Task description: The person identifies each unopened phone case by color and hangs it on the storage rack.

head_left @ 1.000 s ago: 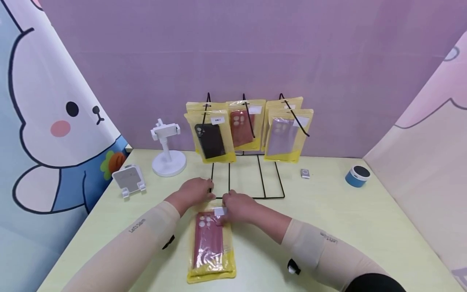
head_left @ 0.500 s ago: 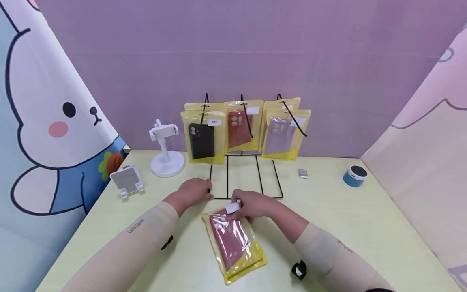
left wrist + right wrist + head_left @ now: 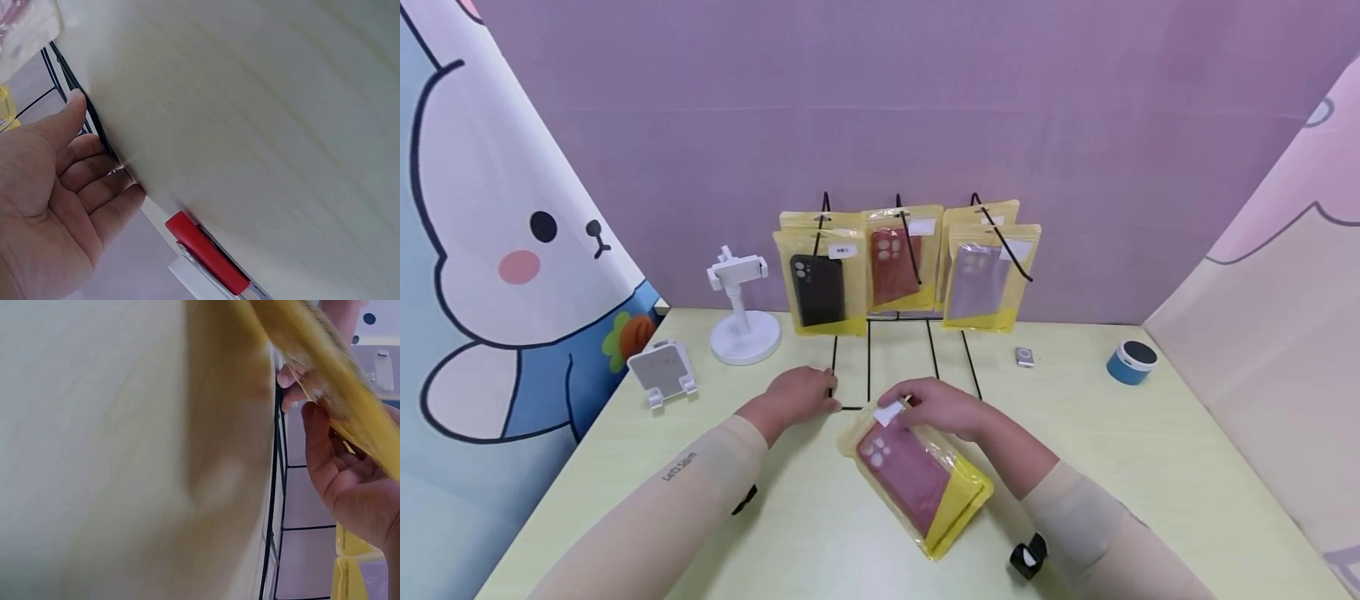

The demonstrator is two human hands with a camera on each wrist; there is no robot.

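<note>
My right hand (image 3: pixel 942 408) pinches the top of a yellow-edged clear zip bag (image 3: pixel 958 500) that holds a dark pink phone case (image 3: pixel 910 475). The bag slants toward the lower right, over the table in front of the wire rack. Seen from the right wrist, the bag (image 3: pixel 337 381) is nearly edge-on, the fingers behind its top end. My left hand (image 3: pixel 797 393) holds the front left corner of the black wire display rack (image 3: pixel 869 367). In the left wrist view its thumb lies on the wire (image 3: pixel 94 119), with the fingers bent round beside it.
Bagged black (image 3: pixel 818 290), red (image 3: pixel 895 265) and lilac (image 3: pixel 977 279) phone cases hang on the rack's hooks. A white phone stand (image 3: pixel 745 337) and a folding stand (image 3: pixel 662 372) are at left. Right of the rack lie a small silver gadget (image 3: pixel 1025 357) and a blue speaker (image 3: pixel 1131 363).
My right hand has lifted the bagged pink case and moved it to the right, turning its lower end rightward. My left hand has stayed at the rack's corner.
</note>
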